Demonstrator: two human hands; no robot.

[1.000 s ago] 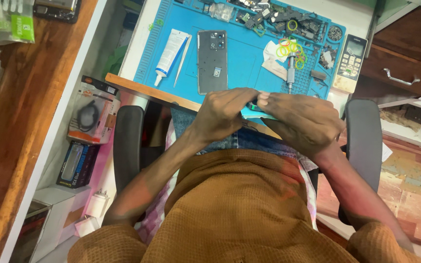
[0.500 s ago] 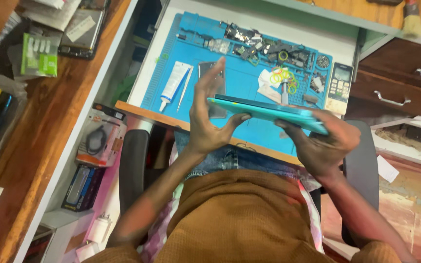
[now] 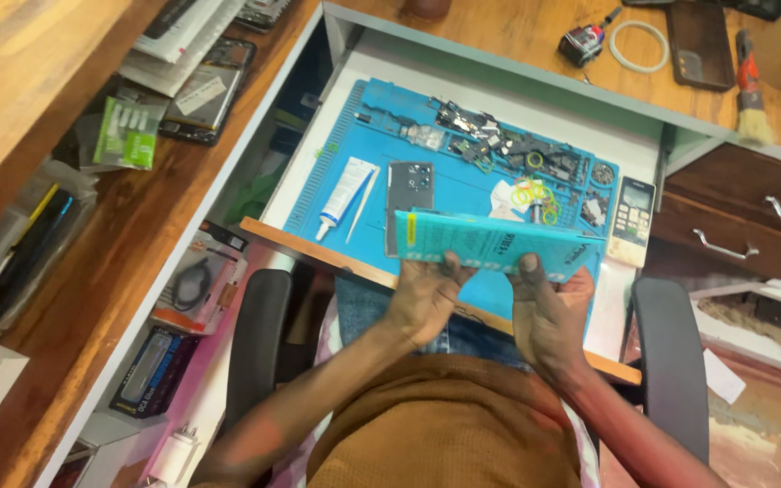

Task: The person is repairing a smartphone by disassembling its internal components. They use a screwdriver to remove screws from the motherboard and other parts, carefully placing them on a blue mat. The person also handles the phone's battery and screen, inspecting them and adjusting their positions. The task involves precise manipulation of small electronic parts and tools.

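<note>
Head view: A flat teal packet, long and thin with a yellow strip at its left end, is held up over the near edge of a blue work mat by both hands. The left hand is closed on the packet's lower edge left of middle, with the fingers curled behind it. The right hand is clamped on the lower edge right of middle, the thumb pressed on the front face. The two hands sit close together but apart, and the packet is tilted slightly down to the right.

The mat lies in a pulled-out drawer tray with a pale rim. On the mat, left of the packet, a white tube with a blue cap lies slanted, with a thin white stick just beside it. A dark phone back with a camera block lies face up, its near end hidden behind the packet. Yellow rubber rings and a heap of small dark parts are seen at the far right of the mat. A small calculator rests at the mat's right edge.

The wooden counter runs along the left, bearing a green packet and a dark phone. On the far counter a white ring and a brush are laid. Brown drawers with metal handles stand at the right. Black chair armrests flank the person's lap.
</note>
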